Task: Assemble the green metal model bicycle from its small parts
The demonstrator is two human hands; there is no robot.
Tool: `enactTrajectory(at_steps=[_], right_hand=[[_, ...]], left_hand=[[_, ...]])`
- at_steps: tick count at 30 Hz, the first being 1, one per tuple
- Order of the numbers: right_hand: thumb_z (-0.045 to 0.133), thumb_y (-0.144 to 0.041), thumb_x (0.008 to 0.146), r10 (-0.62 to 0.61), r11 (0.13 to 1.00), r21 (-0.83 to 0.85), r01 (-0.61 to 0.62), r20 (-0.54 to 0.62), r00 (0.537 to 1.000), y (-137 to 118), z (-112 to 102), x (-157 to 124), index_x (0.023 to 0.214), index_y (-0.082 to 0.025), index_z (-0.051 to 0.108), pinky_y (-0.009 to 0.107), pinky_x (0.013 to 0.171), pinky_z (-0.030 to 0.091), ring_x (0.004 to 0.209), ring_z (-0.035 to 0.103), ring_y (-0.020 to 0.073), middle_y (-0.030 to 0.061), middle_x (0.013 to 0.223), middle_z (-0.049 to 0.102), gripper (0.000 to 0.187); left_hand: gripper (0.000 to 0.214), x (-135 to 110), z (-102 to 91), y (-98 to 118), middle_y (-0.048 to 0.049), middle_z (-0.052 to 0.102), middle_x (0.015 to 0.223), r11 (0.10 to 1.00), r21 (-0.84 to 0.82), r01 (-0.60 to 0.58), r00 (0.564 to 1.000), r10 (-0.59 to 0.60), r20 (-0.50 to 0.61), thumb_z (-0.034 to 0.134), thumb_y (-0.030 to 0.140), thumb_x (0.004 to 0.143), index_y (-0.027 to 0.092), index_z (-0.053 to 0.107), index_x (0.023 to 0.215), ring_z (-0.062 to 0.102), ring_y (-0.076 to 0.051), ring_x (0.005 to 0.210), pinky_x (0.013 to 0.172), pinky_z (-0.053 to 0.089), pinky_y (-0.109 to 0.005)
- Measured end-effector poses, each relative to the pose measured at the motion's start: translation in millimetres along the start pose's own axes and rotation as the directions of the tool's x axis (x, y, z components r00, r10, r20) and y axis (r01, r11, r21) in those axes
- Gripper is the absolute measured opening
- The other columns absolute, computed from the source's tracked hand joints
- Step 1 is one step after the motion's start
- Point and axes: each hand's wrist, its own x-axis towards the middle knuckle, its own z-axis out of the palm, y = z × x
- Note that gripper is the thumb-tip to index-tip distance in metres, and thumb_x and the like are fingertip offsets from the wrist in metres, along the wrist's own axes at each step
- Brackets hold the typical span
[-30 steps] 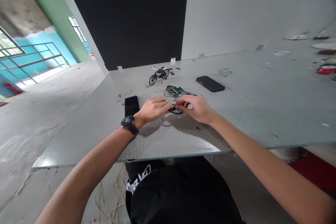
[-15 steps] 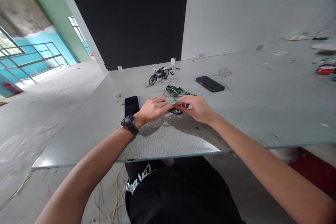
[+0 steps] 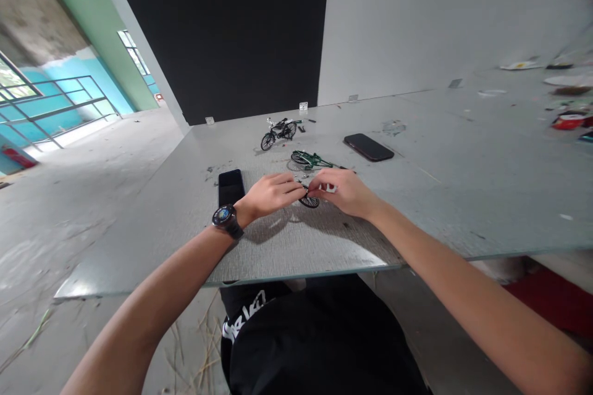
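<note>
Between my two hands is a small black spoked wheel [image 3: 309,201], tilted and partly covered by fingers. My left hand [image 3: 274,192], with a watch on its wrist, is closed with its fingertips at the wheel's upper left. My right hand [image 3: 343,190] pinches at the wheel's upper right; any tiny part between those fingertips is hidden. Just beyond the hands lies a green model bicycle frame [image 3: 317,161] with a wheel at its left end. Small shiny parts [image 3: 304,176] lie between it and my fingers.
A black model bicycle [image 3: 278,132] stands farther back. One phone [image 3: 230,186] lies beside my left wrist, another phone [image 3: 368,147] back right. A black panel [image 3: 231,37] rises behind the glass-topped table [image 3: 463,197]. Assorted items, including a red one [image 3: 569,120], sit far right.
The wheel has tipped, so more of its spoked face shows below my fingers. Both hands stay close together at it. The view has shifted slightly.
</note>
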Motion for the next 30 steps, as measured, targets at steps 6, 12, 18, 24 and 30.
enactTrajectory(at_steps=[6,12,18,24,30], right_hand=[[0.058,-0.046,0.099,-0.022,1.000,-0.020,0.022,0.005,1.000,-2.6,0.6,-0.7,0.092,-0.021,0.072,0.032,0.071,0.047,0.077,0.063,0.0198,0.0064,0.087,0.070,0.030],[0.058,-0.042,0.100,-0.022,1.000,-0.017,0.021,-0.036,0.999,-3.0,3.6,0.4,0.096,-0.021,0.073,0.031,0.071,0.048,0.077,0.065,0.0194,0.0061,0.087,0.071,0.026],[0.055,-0.037,0.101,-0.048,0.998,-0.034,0.047,-0.041,0.998,-1.5,3.9,-0.8,0.100,-0.023,0.074,0.035,0.078,0.051,0.086,0.067,0.0216,0.0069,0.094,0.073,0.024],[0.051,-0.034,0.102,-0.035,0.994,-0.108,0.033,-0.022,0.999,-3.4,4.8,-0.8,0.101,-0.020,0.073,0.036,0.078,0.051,0.086,0.067,0.0231,0.0089,0.094,0.072,0.026],[0.048,-0.033,0.103,-0.039,0.994,-0.107,0.037,-0.017,0.999,-3.6,5.4,-1.6,0.104,-0.019,0.073,0.037,0.081,0.052,0.090,0.068,0.0239,0.0098,0.098,0.072,0.028]], left_hand=[[0.026,0.5,-2.8,0.0,-0.0080,0.074,0.098,1.000,-0.003,0.009,1.000,-0.008,0.014,0.040,0.018,0.107,0.015,0.066,0.107,0.065,-0.017,0.089,0.070,0.051,-0.027],[0.025,-0.6,-0.8,-0.2,-0.0070,0.074,0.096,0.999,-0.008,0.031,1.000,-0.031,0.001,0.042,0.019,0.107,0.014,0.066,0.107,0.065,-0.017,0.089,0.069,0.050,-0.027],[0.024,-1.5,1.8,-0.5,-0.0068,0.074,0.094,0.997,-0.053,0.061,0.998,-0.062,-0.013,0.043,0.021,0.107,0.014,0.066,0.107,0.064,-0.017,0.088,0.071,0.051,-0.028],[0.026,-2.7,4.3,-0.9,-0.0080,0.074,0.097,0.996,-0.055,0.065,0.998,-0.066,-0.020,0.041,0.023,0.107,0.015,0.066,0.109,0.064,-0.017,0.090,0.072,0.052,-0.028],[0.026,-2.4,5.1,-1.1,-0.0077,0.074,0.098,0.996,-0.060,0.065,0.997,-0.067,-0.029,0.042,0.024,0.107,0.015,0.066,0.108,0.064,-0.017,0.089,0.071,0.052,-0.028]])
